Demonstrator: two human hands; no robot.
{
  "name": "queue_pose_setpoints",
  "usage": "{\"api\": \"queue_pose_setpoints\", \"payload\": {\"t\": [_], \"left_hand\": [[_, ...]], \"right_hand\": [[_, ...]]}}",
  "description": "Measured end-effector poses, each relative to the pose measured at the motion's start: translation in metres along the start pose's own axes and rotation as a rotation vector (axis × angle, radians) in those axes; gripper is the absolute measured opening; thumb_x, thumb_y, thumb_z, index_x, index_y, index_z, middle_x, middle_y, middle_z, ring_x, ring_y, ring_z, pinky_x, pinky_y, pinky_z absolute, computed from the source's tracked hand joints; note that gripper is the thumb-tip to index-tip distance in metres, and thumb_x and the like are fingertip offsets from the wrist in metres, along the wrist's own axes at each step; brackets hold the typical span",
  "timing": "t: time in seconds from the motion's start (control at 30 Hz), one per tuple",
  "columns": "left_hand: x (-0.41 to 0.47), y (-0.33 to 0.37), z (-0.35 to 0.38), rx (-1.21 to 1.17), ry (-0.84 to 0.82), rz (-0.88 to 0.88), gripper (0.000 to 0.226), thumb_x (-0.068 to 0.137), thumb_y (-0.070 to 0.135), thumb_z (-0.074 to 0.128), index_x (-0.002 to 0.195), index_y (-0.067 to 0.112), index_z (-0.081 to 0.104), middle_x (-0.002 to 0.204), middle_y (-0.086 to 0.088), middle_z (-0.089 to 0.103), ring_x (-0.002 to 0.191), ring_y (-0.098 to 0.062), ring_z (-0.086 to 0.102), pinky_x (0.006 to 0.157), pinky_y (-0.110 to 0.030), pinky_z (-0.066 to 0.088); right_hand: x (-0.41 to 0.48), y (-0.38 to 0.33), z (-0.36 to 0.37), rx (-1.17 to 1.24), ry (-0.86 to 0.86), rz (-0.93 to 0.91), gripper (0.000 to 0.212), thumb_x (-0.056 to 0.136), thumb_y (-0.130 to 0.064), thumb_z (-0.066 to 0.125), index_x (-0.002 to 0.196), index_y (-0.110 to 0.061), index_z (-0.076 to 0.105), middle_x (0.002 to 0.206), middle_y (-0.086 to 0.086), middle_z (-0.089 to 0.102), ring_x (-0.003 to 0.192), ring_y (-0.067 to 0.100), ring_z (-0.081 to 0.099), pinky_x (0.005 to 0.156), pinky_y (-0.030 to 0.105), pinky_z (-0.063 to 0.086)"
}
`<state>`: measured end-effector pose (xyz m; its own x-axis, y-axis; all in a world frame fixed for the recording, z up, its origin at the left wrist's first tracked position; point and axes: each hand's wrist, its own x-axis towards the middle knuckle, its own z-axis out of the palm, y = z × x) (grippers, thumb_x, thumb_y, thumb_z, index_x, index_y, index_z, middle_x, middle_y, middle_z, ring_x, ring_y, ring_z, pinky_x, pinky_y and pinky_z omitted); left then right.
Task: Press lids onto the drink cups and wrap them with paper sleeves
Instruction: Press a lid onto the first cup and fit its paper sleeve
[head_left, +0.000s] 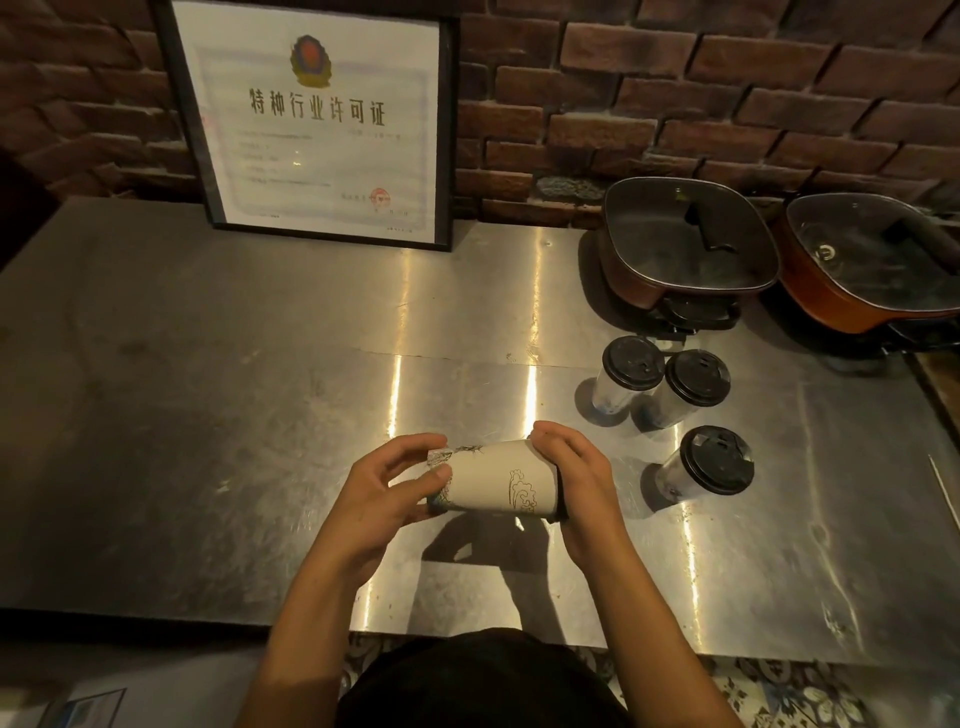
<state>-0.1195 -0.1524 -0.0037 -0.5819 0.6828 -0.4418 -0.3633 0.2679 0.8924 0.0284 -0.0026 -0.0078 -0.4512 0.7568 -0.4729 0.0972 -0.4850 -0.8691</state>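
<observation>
I hold a drink cup sideways above the steel counter, wrapped in a white paper sleeve (498, 480) printed with line drawings. My left hand (387, 491) grips the cup's narrow bottom end, thumb on the sleeve's edge. Over the lid end curls my right hand (574, 480), hiding the lid. To the right stand three clear cups with black lids and no sleeves: two touching at the back (631, 364) (696, 378) and one nearer (716, 461).
The steel counter (260, 415) runs back to a brick wall. A framed certificate (317, 119) leans on the wall at the back left. Two lidded electric pans (680, 244) (872, 260) sit at the back right. A thin stick (943, 488) lies at the right edge.
</observation>
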Motion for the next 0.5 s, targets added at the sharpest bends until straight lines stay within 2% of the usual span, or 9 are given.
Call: {"api": "queue_pose_setpoints", "payload": {"t": [0.1,0.2,0.3,0.4,0.43,0.5], "left_hand": [[-0.0025,0.0015,-0.0032,-0.03,-0.057,0.067,0.04,0.083,-0.004,0.076,0.116,0.019,0.075,0.123,-0.002,0.073,0.115,-0.027,0.071,0.093,-0.042,0.059],[-0.0015,0.0043,-0.0003,-0.023,-0.025,0.077,0.033,0.087,0.002,0.074,0.115,0.02,0.076,0.121,-0.002,0.074,0.115,-0.026,0.07,0.091,-0.04,0.059],[-0.0024,0.0047,0.0014,-0.02,-0.006,0.078,0.029,0.086,0.007,0.076,0.112,0.02,0.077,0.119,-0.004,0.074,0.115,-0.028,0.07,0.095,-0.048,0.059],[-0.0071,0.0053,-0.001,0.033,-0.047,0.127,0.042,0.073,0.019,0.089,0.113,0.022,0.077,0.123,-0.002,0.074,0.119,-0.029,0.068,0.099,-0.052,0.057],[-0.0075,0.0059,-0.0017,0.061,-0.05,0.148,0.04,0.073,0.019,0.088,0.112,0.024,0.077,0.124,0.0,0.074,0.121,-0.027,0.067,0.099,-0.052,0.057],[-0.0084,0.008,-0.0009,0.085,-0.057,0.175,0.034,0.081,0.007,0.083,0.109,0.025,0.078,0.124,0.003,0.074,0.121,-0.024,0.067,0.1,-0.051,0.057]], "right_hand": [[-0.0018,-0.0029,0.0003,0.009,0.006,0.014,0.025,0.092,-0.03,0.068,0.113,-0.018,0.071,0.113,0.007,0.068,0.096,0.023,0.066,0.05,0.024,0.052],[-0.0025,-0.002,0.0009,0.051,0.005,0.036,0.018,0.095,-0.023,0.064,0.11,-0.015,0.071,0.111,0.01,0.069,0.091,0.021,0.066,0.047,0.022,0.05],[-0.0037,-0.0009,0.0016,0.038,0.009,0.03,0.015,0.095,-0.023,0.063,0.106,-0.019,0.072,0.112,0.01,0.068,0.095,0.023,0.065,0.049,0.023,0.052],[-0.0048,0.0001,0.0002,0.035,0.013,0.045,0.015,0.096,-0.023,0.061,0.107,-0.019,0.071,0.11,0.009,0.069,0.094,0.023,0.066,0.049,0.024,0.052],[-0.0056,-0.0001,0.0005,0.042,0.013,0.061,0.016,0.096,-0.024,0.061,0.107,-0.019,0.071,0.109,0.008,0.07,0.092,0.023,0.067,0.05,0.025,0.052],[-0.0074,0.0005,0.0009,0.071,0.017,0.08,0.018,0.096,-0.025,0.06,0.108,-0.019,0.072,0.107,0.009,0.071,0.089,0.022,0.068,0.053,0.026,0.051]]}}
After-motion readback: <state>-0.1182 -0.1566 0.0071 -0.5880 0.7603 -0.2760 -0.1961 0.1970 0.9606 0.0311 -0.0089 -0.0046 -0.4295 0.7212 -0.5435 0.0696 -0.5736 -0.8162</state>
